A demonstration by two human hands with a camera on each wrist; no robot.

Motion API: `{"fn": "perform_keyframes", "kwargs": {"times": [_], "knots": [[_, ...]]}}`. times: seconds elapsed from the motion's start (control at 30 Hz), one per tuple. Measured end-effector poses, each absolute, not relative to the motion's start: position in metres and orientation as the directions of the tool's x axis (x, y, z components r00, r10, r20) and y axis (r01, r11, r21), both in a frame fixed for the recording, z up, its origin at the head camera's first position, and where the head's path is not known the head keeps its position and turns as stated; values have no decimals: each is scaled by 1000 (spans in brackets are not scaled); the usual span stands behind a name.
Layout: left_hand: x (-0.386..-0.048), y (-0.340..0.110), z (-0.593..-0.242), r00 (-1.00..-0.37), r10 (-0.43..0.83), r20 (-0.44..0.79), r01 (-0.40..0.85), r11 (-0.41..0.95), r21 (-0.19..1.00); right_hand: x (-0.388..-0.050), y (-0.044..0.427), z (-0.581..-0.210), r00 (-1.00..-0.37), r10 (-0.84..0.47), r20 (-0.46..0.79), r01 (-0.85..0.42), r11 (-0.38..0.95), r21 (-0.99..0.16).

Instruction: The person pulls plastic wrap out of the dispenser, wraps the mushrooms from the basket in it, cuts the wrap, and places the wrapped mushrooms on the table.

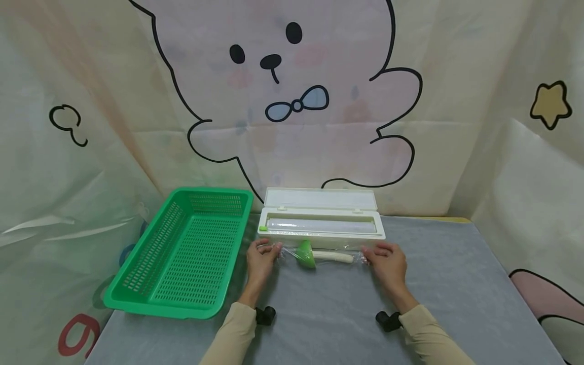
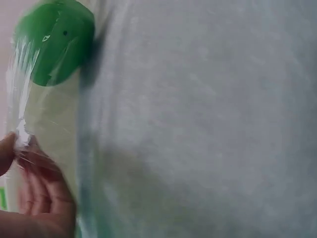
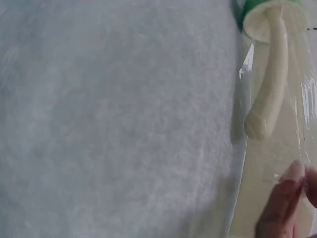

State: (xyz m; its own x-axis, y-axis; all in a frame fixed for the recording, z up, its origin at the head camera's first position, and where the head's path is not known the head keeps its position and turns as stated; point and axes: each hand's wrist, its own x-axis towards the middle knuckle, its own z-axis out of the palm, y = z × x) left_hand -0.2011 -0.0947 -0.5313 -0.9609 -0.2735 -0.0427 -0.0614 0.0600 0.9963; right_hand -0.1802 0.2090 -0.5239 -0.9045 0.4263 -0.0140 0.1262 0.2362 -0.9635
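A toy-like mushroom with a green cap [image 1: 305,254] and a pale stem [image 1: 334,257] lies wrapped in clear plastic film in front of a white box. My left hand [image 1: 260,261] pinches the gathered film [image 2: 24,136] at the cap end between thumb and fingers. At the stem end, my right hand [image 1: 388,262] pinches the film's other end. In the right wrist view the stem [image 3: 272,84] shows through the film, and the fingertips [image 3: 292,178] meet beyond its tip. The left wrist view shows the cap [image 2: 57,42] under creased film.
The long white cling film dispenser [image 1: 321,242] stands behind the mushroom, its lid [image 1: 319,198] raised. A green slide piece [image 1: 263,228] sits at its left end. To the left is a green plastic basket [image 1: 196,263]. Grey cloth [image 1: 328,314] covers the table, with a printed curtain behind.
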Motion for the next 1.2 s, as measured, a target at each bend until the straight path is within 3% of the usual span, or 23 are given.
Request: {"fn": "perform_keyframes", "kwargs": {"times": [0.1, 0.23, 0.63, 1.2], "knots": [[-200, -94, -525, -974, -223, -44, -71, 110, 991, -182, 211, -522, -924, 379, -43, 114, 167, -979], [-201, -94, -519, -985, -173, -25, -49, 134, 990, -183, 215, -517, -938, 346, 3, 73, 207, -976], [-212, -92, -491, -976, -218, 13, -5, 77, 997, -199, 224, -491, -951, 300, 80, -39, 142, -989], [-230, -94, -456, -967, -255, 19, 18, 5, 1000, -217, 230, -454, -972, 221, 78, -56, 105, -993]]}}
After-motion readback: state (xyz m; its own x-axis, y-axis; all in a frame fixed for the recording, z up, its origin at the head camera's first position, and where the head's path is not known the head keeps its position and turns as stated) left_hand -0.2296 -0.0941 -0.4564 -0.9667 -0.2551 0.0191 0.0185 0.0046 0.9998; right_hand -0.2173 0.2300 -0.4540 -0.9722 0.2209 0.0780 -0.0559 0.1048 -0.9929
